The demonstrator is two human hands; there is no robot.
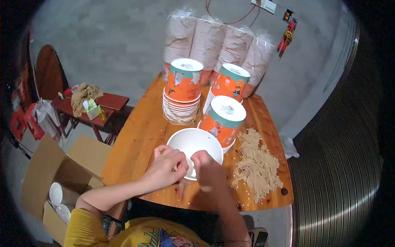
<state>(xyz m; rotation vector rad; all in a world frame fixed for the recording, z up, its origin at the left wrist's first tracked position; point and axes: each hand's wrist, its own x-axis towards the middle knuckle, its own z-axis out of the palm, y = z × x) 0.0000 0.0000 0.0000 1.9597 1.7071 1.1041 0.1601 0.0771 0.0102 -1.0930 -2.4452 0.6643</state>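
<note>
A white paper bucket (193, 140) stands on the table with its mouth tilted toward me, its inside bare and white. Over its near rim are both my hands, fingers curled. My left hand (167, 164) is at the rim's left side, thumb and fingers pinched together. My right hand (208, 169) is closed at the rim's right side. Whatever the fingers hold is too small or hidden to make out. Just behind, an orange and green paper bucket (222, 121) sits upside down on a nested stack. Right of my hands lies a heap of tan cords (258, 164).
Two more upside-down bucket stacks (183, 80) (231, 83) stand farther back, before tall plastic-wrapped bucket stacks (207, 43) along the wall. White bits dot the wooden table (135, 136). An open carton (52, 173) with white buckets is at left; a red bench (111, 101) holds more cords.
</note>
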